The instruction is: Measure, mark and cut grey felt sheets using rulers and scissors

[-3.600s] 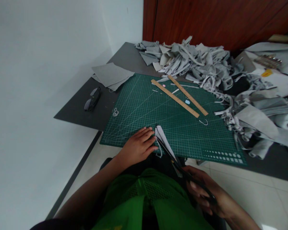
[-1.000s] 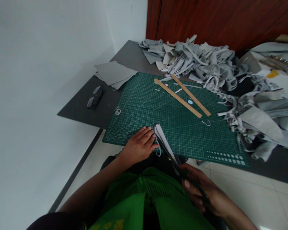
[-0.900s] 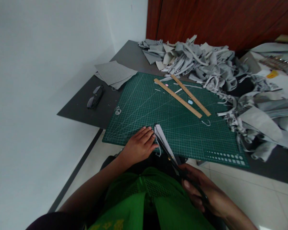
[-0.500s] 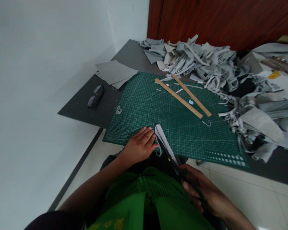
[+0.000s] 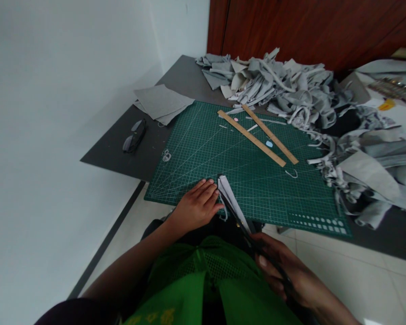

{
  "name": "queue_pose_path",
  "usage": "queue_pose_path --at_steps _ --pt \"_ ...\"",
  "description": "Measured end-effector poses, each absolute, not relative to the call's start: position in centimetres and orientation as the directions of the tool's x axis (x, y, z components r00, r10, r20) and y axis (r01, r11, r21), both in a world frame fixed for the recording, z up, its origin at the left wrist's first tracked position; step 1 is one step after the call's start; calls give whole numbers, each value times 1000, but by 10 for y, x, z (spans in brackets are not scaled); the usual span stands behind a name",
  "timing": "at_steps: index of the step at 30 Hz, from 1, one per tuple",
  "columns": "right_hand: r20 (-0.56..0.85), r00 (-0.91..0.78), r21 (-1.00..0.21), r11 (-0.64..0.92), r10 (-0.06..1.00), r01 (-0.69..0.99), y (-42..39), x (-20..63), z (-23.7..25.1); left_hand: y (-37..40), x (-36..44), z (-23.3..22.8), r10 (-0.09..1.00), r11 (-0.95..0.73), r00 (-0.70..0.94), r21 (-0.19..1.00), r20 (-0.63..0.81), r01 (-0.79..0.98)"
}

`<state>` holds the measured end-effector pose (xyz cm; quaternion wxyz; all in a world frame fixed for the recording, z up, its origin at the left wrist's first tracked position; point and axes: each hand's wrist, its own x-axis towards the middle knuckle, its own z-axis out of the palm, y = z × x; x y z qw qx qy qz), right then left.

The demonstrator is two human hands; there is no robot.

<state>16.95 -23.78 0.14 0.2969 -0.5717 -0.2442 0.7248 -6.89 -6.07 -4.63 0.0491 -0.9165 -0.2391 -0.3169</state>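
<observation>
While my right hand (image 5: 279,264) grasps the scissors (image 5: 238,224), the pale fabric strip (image 5: 233,200) lies at lower centre, over the near edge of the green mat (image 5: 189,153). A thin sliver (image 5: 226,214) hangs beside the blades, so I judge the cut partly made, the upper end perhaps left. My left hand (image 5: 196,207) rests flat, fingers extended; whether they pin cloth, I cannot tell.

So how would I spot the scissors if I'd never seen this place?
Start at the big green mat and go to its near edge. Just off it, the right hand grips the scissors, which reach over the mat by a pale strip. Unlike that strip, they are dark, with a small golden spot.
</observation>
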Motion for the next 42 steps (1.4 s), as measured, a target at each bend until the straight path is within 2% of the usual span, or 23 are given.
queue_pose_path --at_steps 13,18,21,24,27,29,35,42 --pt "-681 -179 -693 -704 710 -154 -241 173 -6 -61 -69 -44 432 -877 693 89 576 472" --pt "-684 -162 -694 -702 712 -160 -239 170 -3 -61 -69 -46 461 -873 692 146 556 465" --pt "-675 -166 -699 -695 719 -167 -238 168 0 -59 -69 -45 515 -850 642 243 568 467" --pt "-664 -185 -707 -689 725 -163 -239 166 2 -56 -69 -37 592 -806 641 335 489 488" --pt "-664 -181 -707 -688 725 -161 -240 167 0 -53 -70 -30 558 -826 754 323 347 463" --pt "-671 -171 -703 -692 722 -165 -241 167 -1 -51 -71 -28 536 -836 787 320 305 446" --pt "-700 -157 -671 -717 697 -190 -237 167 1 -48 -72 -35 580 -811 722 353 378 467" --pt "-715 -163 -658 -733 680 -174 -236 172 2 -52 -71 -38 576 -817 664 316 477 482"
